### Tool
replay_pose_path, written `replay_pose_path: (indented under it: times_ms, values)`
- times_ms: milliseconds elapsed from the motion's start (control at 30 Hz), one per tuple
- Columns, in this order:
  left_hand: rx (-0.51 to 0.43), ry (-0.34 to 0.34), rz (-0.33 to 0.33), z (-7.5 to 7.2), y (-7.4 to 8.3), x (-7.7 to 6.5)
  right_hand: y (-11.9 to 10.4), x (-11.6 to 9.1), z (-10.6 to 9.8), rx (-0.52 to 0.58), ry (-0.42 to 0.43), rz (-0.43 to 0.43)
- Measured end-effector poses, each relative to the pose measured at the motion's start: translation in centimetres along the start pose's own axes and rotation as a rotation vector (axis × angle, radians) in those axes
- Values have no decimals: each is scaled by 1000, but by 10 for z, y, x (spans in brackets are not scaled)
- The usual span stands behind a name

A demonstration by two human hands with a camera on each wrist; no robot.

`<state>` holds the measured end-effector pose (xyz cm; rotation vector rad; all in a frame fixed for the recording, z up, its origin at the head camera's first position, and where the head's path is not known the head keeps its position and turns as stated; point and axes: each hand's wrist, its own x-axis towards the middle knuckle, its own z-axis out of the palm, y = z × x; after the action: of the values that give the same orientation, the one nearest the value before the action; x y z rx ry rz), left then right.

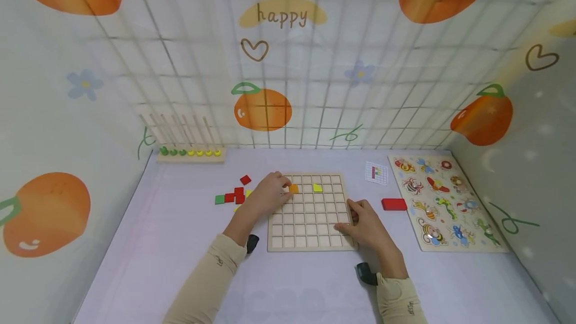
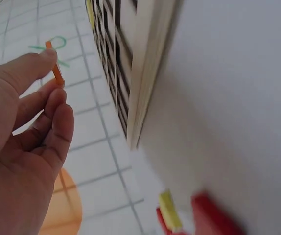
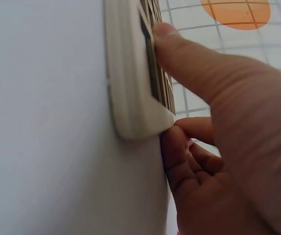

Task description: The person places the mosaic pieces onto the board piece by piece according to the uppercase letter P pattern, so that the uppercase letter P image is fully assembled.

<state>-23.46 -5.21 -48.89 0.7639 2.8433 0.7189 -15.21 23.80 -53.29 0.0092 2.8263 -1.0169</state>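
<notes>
An orange square tile (image 1: 294, 189) is pinched between the thumb and fingers of my left hand (image 1: 270, 194), over the upper left of a wooden grid board (image 1: 313, 250). In the left wrist view, the orange tile (image 2: 57, 73) is seen edge-on, apart from the board. One yellow tile (image 1: 317, 188) lies in a cell of the board's upper part. My right hand (image 1: 366, 221) grips the board's right side, thumb over the top and fingers along the outer edge; the right wrist view shows this hold at the board's rounded corner (image 3: 135, 127).
Loose red tiles (image 1: 239, 198), a green tile (image 1: 219, 199) and partly hidden yellow ones lie left of the board. Behind them stands a pegged bead rack (image 1: 191, 158). To the right are a pattern card (image 1: 376, 173), a red block (image 1: 394, 204) and an insect puzzle board (image 1: 443, 204).
</notes>
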Motion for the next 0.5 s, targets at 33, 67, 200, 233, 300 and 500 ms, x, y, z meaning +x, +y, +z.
replay_pose_path:
  times_ms: [33,67,200,233,300,500]
  values:
    - [10,6,7,4,1,2,0,0,0,-3,-1,0]
    - [14,15,11,7,2,3,1,0,0,-5,-1,1]
    - [51,44,23,19,3,11,1,0,1,-7,-6,10]
    - [53,50,26,20,3,12,0,0,1,-7,-7,12]
    - [47,57,27,23,4,14,0,1,1,-9,-7,13]
    - [24,39,-4,23,6,18,0,0,1,-15,-7,0]
